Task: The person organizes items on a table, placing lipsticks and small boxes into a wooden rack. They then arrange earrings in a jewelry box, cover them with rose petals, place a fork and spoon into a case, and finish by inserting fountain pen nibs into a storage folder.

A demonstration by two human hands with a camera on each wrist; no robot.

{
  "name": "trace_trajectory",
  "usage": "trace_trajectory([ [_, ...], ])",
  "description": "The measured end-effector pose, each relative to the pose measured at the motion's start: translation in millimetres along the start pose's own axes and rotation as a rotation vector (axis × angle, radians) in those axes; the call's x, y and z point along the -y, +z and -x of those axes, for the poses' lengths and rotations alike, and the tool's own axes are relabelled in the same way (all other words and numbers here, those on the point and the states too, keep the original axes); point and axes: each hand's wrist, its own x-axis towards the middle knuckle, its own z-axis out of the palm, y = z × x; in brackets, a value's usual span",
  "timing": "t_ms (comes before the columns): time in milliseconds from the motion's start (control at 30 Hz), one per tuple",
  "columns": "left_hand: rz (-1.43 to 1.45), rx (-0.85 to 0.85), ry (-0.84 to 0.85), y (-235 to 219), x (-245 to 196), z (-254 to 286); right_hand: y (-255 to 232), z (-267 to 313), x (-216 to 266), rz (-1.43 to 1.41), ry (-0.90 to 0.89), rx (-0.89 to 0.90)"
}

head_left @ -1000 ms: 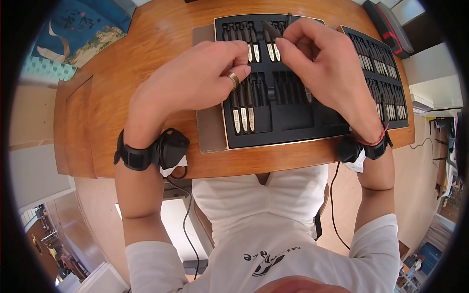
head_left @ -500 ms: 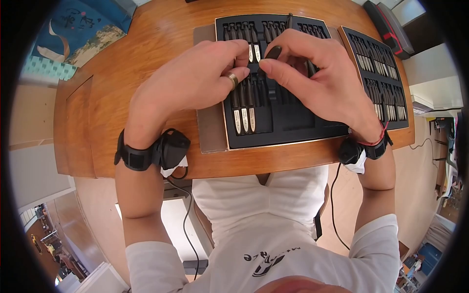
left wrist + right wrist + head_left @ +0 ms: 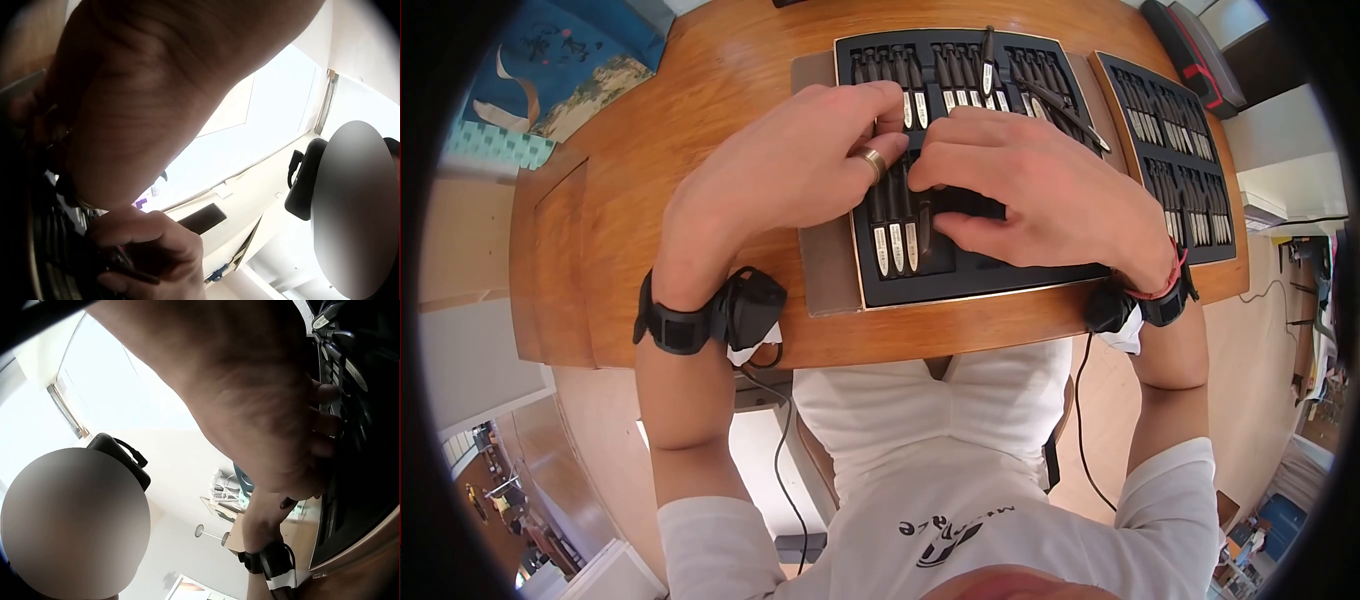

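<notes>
A black slotted tray lies in front of me, filled with dark pen-like sticks that have pale, lettered, pointed ends. My right hand bends over its lower half and pinches one dark stick between thumb and fingers, beside the lower-left row. That stick also shows in the left wrist view. My left hand stays over the tray's left side, fingers curled and thumb bent near the upper-left sticks; I cannot tell whether it holds anything.
Two sticks lie out of line: one upright across the back edge, another slanting at upper right. A second filled tray sits to the right, with a dark case behind. A blue bag stands at the back left.
My right hand has come down and toward me from the upper rows to the lower-left section, carrying the dark stick. The left hand has hardly moved.
</notes>
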Motion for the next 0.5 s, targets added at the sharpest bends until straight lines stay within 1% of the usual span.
trace_trajectory([
  [67,0.003,-0.008,-0.009,0,0,-1,1,0,-3,-0.02,0.002,0.021],
  [167,-0.003,-0.011,-0.005,0,-1,0,3,-2,-5,-0.022,-0.044,0.014],
  [267,0.02,0.0,-0.035,-2,-6,1,3,-2,-4,-0.033,-0.034,-0.023],
  [333,-0.013,0.015,-0.029,-3,-7,1,1,-1,-3,-0.087,-0.004,0.04],
  [367,-0.012,0.014,-0.029,-1,-4,1,2,-1,-3,-0.086,-0.004,0.041],
  [433,-0.031,-0.051,0.056,5,3,1,8,-2,-1,-0.064,-0.065,0.04],
  [500,-0.047,-0.065,0.053,7,4,0,7,-2,2,-0.03,-0.065,0.06],
])
